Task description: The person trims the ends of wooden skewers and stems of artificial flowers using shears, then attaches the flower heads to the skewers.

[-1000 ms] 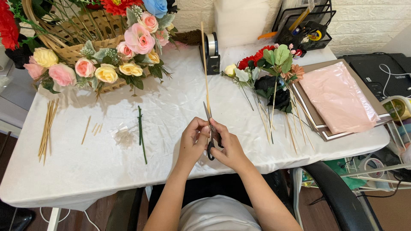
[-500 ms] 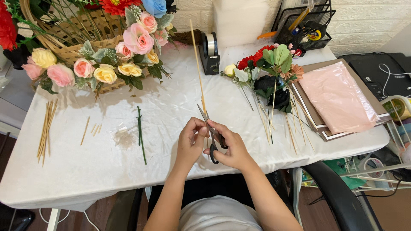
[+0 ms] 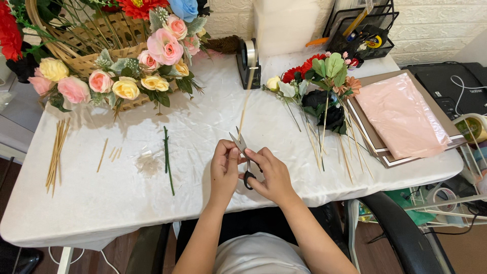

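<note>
My right hand (image 3: 271,175) grips black-handled scissors (image 3: 242,152) whose blades point up and away from me and stand a little apart. My left hand (image 3: 224,165) pinches the lower end of a long thin wooden stick (image 3: 245,104), which runs up between the blades toward the tape dispenser. Both hands meet above the near middle of the white-covered table (image 3: 203,127). A green flower stem (image 3: 167,158) lies just left of my left hand, next to a small scrap of clear plastic (image 3: 148,161).
A wicker basket of fabric roses (image 3: 111,61) fills the far left. A bundle of sticks (image 3: 56,155) lies at the left edge. Flowers on sticks (image 3: 324,96), pink sheets (image 3: 403,114), a tape dispenser (image 3: 248,61) and a black wire organiser (image 3: 362,30) sit right and behind. A chair arm (image 3: 406,233) is at lower right.
The long stick has swung from leaning left to leaning right, toward the tape dispenser. My hands and the scissors have stayed in nearly the same spot.
</note>
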